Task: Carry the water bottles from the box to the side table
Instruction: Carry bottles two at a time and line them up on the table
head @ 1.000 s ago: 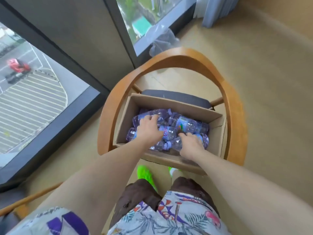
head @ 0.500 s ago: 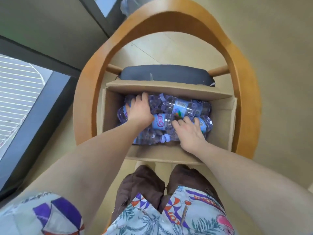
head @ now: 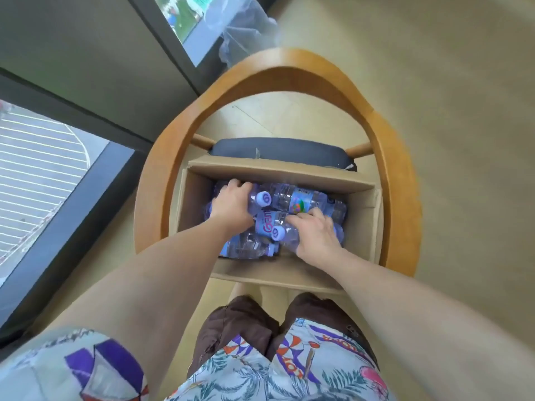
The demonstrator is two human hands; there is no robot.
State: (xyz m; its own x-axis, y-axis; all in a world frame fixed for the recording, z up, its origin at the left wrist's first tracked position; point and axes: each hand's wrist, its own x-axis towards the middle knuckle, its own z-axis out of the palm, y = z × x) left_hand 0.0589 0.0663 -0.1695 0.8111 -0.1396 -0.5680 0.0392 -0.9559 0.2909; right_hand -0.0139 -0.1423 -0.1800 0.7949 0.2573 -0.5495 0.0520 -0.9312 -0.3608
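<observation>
Both hands have closed tighter on the bottles since half a second ago, and two caps now poke up that weren't showing before; the camera has also tipped so more of the window is back in view.

Biggest thing around is the beige floor (head: 434, 111), with a dark-framed window (head: 52, 175) running along the left side. On that floor sits a round-backed wooden armchair (head: 289, 65) with a dark blue seat cushion (head: 278, 149), only the far strip of the cushion showing. An open brown cardboard box (head: 359, 227) rests on the seat, flaps up, filling most of the space between the chair arms.

Inside the box lies a pile of clear plastic water bottles with purple labels and pale lilac caps (head: 301, 199), all on their sides, packed close and touching each other. So yeah, every bottle you can see is in the box.

Left hand (head: 231, 204) is down at the far left of the pile, fingers (head: 236, 185) curled over a bottle (head: 262, 198) whose cap sticks out just to the right of the hand. Right hand (head: 314, 237) is nearer and to the right, fingers (head: 301, 218) wrapped around another bottle (head: 279, 233) whose cap points left.

Near the bottom edge you get brown shorts (head: 237, 322) and a printed tropical shirt (head: 260, 377).
</observation>
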